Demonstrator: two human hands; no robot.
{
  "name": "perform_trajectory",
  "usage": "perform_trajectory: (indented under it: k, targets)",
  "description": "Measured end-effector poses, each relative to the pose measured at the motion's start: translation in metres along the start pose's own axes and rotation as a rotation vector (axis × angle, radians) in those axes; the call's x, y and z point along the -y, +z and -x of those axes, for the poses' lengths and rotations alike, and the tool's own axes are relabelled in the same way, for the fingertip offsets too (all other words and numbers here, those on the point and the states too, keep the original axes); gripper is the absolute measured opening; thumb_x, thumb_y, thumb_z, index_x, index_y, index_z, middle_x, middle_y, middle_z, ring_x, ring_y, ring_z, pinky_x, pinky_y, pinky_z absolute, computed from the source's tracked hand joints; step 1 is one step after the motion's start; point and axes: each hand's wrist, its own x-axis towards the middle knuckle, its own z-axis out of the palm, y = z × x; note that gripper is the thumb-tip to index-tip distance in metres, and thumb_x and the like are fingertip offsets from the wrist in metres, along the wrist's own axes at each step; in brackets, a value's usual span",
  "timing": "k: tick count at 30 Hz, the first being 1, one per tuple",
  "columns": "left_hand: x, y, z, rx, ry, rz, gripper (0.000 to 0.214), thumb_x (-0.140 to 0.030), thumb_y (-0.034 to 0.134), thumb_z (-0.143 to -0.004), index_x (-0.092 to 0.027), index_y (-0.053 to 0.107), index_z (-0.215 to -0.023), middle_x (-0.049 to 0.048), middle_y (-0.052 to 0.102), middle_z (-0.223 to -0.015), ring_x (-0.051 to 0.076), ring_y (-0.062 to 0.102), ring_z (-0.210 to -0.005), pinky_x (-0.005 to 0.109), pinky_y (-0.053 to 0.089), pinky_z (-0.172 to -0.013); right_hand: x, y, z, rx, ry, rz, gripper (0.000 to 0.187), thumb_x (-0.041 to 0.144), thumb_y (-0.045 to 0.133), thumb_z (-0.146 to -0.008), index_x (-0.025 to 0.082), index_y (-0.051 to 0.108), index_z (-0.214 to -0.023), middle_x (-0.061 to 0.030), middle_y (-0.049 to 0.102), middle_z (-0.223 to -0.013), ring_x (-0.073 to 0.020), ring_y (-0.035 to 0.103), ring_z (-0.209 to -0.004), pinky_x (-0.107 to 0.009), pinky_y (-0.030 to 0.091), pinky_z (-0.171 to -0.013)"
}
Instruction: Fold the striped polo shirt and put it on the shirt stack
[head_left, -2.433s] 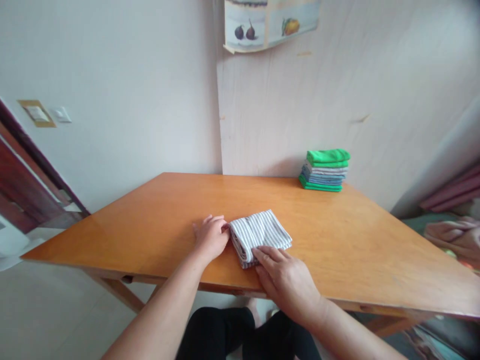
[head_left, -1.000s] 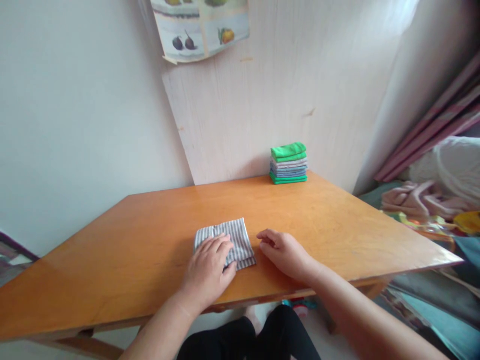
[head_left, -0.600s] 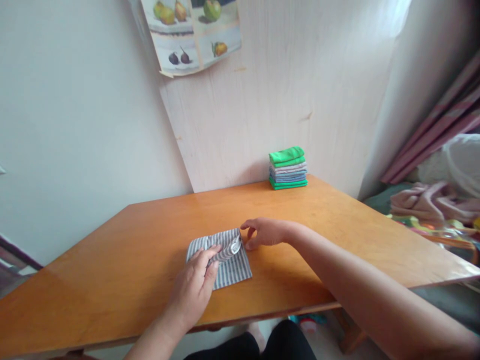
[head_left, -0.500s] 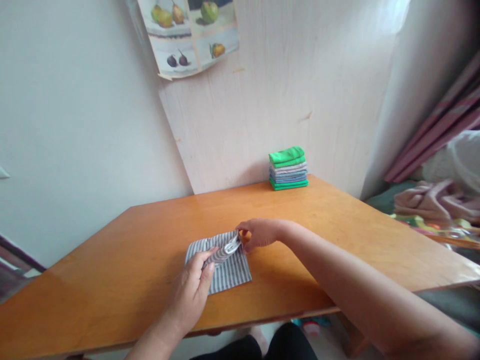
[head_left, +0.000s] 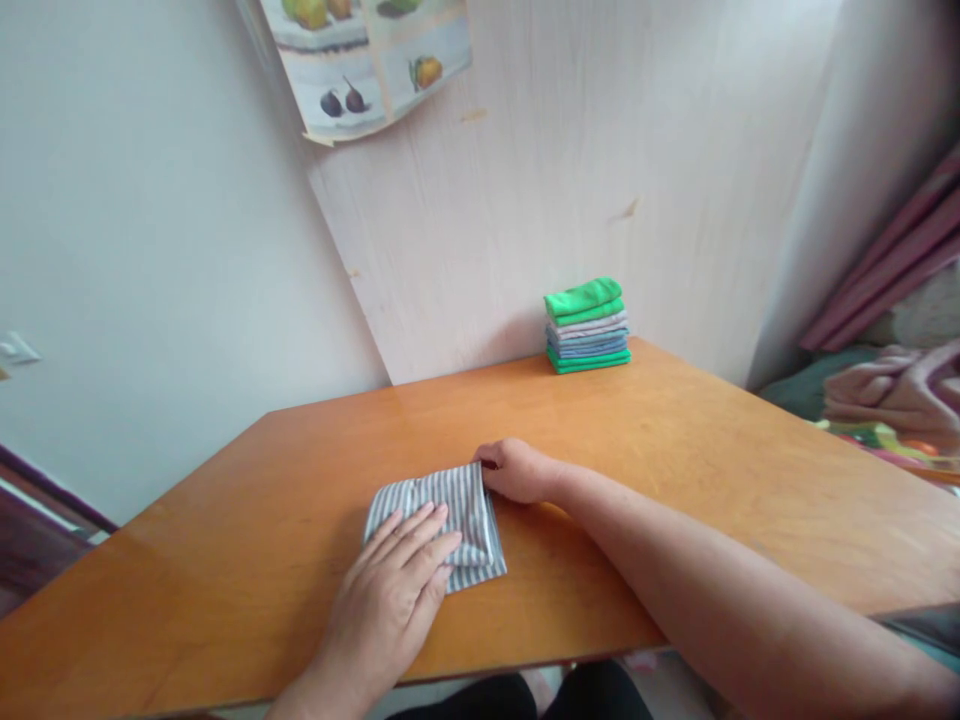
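Note:
A folded grey-and-white striped cloth (head_left: pixel 463 500) lies on the orange wooden table (head_left: pixel 675 470) near its front edge. My left hand (head_left: pixel 394 590) rests flat on the cloth's near left part, fingers stretched out and together. My right hand (head_left: pixel 516 470) sits at the cloth's far right corner, fingers curled, touching its edge; whether it pinches the fabric is hidden.
A stack of folded cloths (head_left: pixel 587 325), green on top, stands at the table's back against a pale wooden panel. A fruit poster (head_left: pixel 360 60) hangs on the wall above. Crumpled pink fabric (head_left: pixel 892 390) lies to the right, beyond the table.
The lifted fold of the striped cloth has been laid flat. My left hand now presses flat on it; my right hand has lowered to its far right corner.

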Motion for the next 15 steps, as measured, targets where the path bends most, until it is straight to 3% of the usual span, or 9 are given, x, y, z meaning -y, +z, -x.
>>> perform_trajectory:
  k: [6,15]
  targets:
    - [-0.0038,-0.0038,-0.0001,0.064,0.014,-0.074,0.035,-0.027,0.05,-0.094,-0.031,0.063,-0.126,0.0014,0.053,-0.145,0.024,0.048,-0.135,0.051,0.034,-0.116,0.0045,-0.0083,0.0034,0.067,0.024,-0.018,0.021,0.014,0.053,-0.079,0.017,0.071,-0.089,-0.002,0.071,-0.08,-0.0149,0.061,-0.073,-0.021,0.042,-0.063]
    - [-0.0087,-0.0071,0.0,0.061,0.04,-0.068,0.038,-0.024,0.05,-0.095,-0.033,0.062,-0.13,0.0018,0.05,-0.147,0.024,0.045,-0.137,0.052,0.03,-0.118,0.0018,-0.0034,0.0012,0.003,0.063,0.033,0.022,0.015,0.052,-0.08,0.015,0.072,-0.089,-0.0048,0.073,-0.083,-0.0159,0.063,-0.074,-0.022,0.043,-0.064]
